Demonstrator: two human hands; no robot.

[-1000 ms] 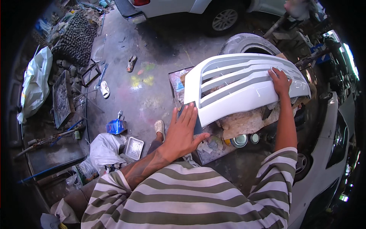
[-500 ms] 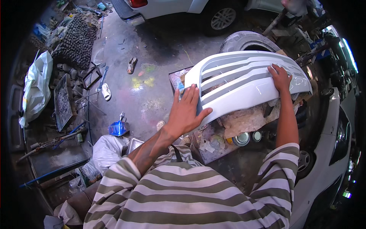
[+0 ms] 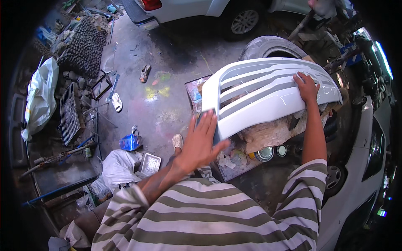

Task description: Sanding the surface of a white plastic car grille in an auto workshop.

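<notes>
A white car grille (image 3: 268, 102) with long grey-edged slats lies slanted over a low table and a tyre, ahead and to my right. My left hand (image 3: 200, 140) is at its left end, fingers stretched and palm down. Under those fingers shows a dark grey sheet (image 3: 207, 113), apparently sandpaper, pressed between hand and grille edge; most of it is hidden. Farther right, my right hand (image 3: 308, 88) rests on the slats with its fingers bent over one of them, holding the grille. What its fingertips touch is partly hidden.
Behind the grille lies a tyre (image 3: 268, 45). Round tins (image 3: 264, 154) stand below its front edge beside brown paper (image 3: 268, 134). White vehicles stand ahead and at right. A blue container (image 3: 130, 142), a foil tray (image 3: 150, 164) and a white sack (image 3: 119, 167) sit at left.
My left hand has slid down and toward me along the grille's left end, uncovering more of the dark sheet. My right hand stays almost still on the slats.
</notes>
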